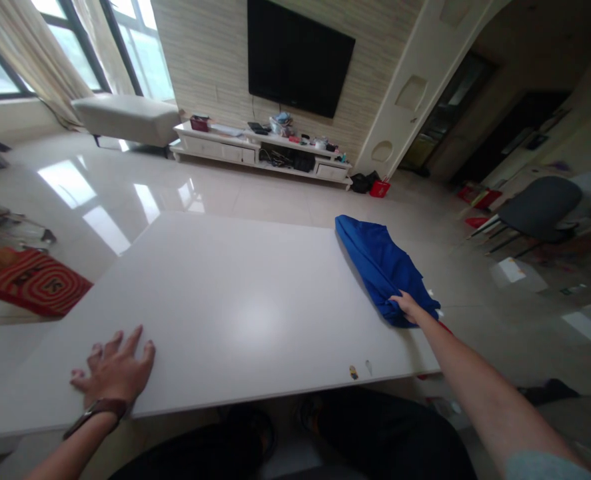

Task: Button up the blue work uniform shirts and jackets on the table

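Right hand (406, 307): grip closed on bunched blue cloth (370, 257) at the right end of the tabletop (255, 280). Left hand (118, 373) spread, holding nothing. Slackened hold could let cloth slip off.

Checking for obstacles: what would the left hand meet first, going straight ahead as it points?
For the left hand, the way along the table looks free to its far edge; beyond that, depth is unclear.

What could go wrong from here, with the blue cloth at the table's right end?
The blue cloth lies at the right end of the table, so it could slip onto the floor. The right hand grips only its near part, so the rest might bunch or drag.
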`<act>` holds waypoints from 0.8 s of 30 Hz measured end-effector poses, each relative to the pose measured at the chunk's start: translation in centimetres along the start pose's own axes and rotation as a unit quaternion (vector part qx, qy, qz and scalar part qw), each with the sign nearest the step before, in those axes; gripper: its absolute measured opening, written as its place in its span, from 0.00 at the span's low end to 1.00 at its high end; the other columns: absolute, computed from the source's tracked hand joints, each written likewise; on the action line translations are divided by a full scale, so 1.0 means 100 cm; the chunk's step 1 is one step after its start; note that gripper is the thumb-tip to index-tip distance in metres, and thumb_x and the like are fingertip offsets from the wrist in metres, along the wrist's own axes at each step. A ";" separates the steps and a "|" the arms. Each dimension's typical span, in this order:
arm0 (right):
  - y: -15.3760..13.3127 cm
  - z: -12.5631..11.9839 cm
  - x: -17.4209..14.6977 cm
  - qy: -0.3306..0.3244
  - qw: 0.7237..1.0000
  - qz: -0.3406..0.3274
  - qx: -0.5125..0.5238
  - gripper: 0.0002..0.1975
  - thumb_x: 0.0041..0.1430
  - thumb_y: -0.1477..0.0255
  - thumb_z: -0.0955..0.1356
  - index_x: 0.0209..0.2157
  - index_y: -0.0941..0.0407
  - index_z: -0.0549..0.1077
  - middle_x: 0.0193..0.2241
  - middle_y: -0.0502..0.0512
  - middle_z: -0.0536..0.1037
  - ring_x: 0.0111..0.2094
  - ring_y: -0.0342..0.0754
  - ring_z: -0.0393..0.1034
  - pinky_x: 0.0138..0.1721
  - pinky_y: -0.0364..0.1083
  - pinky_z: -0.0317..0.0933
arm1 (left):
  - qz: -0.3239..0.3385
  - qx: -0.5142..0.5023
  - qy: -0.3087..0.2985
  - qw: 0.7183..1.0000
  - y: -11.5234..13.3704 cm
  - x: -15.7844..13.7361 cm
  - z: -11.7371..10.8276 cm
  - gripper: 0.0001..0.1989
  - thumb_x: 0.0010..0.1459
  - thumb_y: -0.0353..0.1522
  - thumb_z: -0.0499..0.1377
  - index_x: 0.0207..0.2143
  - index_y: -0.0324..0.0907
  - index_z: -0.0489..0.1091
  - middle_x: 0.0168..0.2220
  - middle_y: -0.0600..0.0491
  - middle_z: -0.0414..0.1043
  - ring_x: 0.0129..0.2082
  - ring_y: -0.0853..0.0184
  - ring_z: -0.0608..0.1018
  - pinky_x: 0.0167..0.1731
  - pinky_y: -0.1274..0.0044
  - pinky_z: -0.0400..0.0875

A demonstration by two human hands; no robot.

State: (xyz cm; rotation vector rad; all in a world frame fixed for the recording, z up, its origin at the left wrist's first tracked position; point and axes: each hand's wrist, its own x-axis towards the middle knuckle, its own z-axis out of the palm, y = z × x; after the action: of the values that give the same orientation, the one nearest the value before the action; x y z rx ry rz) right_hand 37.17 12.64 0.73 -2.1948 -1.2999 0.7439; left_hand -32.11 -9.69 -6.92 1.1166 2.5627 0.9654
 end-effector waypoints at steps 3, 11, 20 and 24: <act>0.002 0.002 -0.007 -0.001 1.000 -0.003 0.017 0.35 0.49 0.74 0.70 0.61 0.65 0.70 0.46 0.69 0.81 0.47 0.57 0.77 0.48 0.50 0.71 | 0.012 0.062 -0.012 0.998 -0.003 -0.001 0.003 0.22 0.53 0.47 0.62 0.51 0.54 0.73 0.67 0.47 0.64 0.69 0.37 0.56 0.61 0.36 0.44; -0.037 0.038 -0.052 -0.113 0.983 -0.134 -0.061 0.30 0.46 0.77 0.68 0.55 0.60 0.76 0.50 0.62 0.81 0.54 0.59 0.74 0.57 0.56 0.68 | 0.037 0.230 -0.043 0.972 -0.018 0.003 0.015 0.30 0.66 0.48 0.47 0.67 0.48 0.63 0.71 0.44 0.55 0.69 0.41 0.56 0.60 0.39 0.52; -0.068 0.121 -0.191 -0.198 0.912 -0.231 -0.274 0.32 0.51 0.75 0.67 0.60 0.63 0.72 0.56 0.70 0.76 0.58 0.65 0.70 0.63 0.58 0.60 | 0.036 0.266 -0.013 0.963 -0.028 0.006 0.024 0.30 0.66 0.49 0.42 0.66 0.54 0.63 0.71 0.51 0.58 0.69 0.47 0.59 0.59 0.44 0.57; -0.070 0.130 -0.247 -0.274 0.882 -0.254 -0.288 0.29 0.58 0.60 0.69 0.59 0.58 0.74 0.52 0.67 0.79 0.53 0.64 0.74 0.56 0.57 0.65 | 0.035 0.268 -0.006 0.963 -0.028 0.006 0.026 0.29 0.67 0.47 0.43 0.66 0.55 0.62 0.71 0.53 0.57 0.69 0.48 0.59 0.60 0.46 0.57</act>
State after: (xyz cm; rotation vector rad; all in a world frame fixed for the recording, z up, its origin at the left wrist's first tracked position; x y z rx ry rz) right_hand 14.21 -4.74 0.82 -1.9261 -2.5399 0.8680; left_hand -33.15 -9.39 -10.63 1.3309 2.8747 0.2618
